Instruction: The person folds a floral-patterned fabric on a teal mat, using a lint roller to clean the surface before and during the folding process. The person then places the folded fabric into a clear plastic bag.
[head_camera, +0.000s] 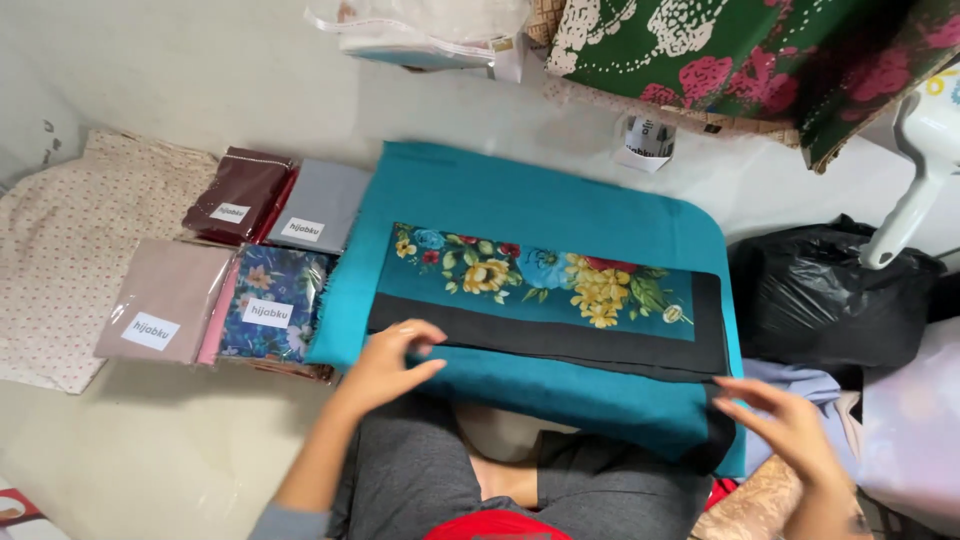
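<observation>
A folded teal scarf (520, 200) with a floral band and a black border lies on a teal padded board across my lap. My left hand (392, 362) rests on the scarf's near left edge, fingers curled over the black border and teal fold. My right hand (785, 420) hovers at the scarf's near right corner, fingers spread, touching the fabric edge lightly.
Several packaged scarves in clear bags (240, 275) lie to the left on the floor, beside a dotted cream cloth (60, 250). A black plastic bag (830, 300) sits to the right, with a white appliance handle (915, 190) above it. Green floral fabric (760, 50) hangs at the back.
</observation>
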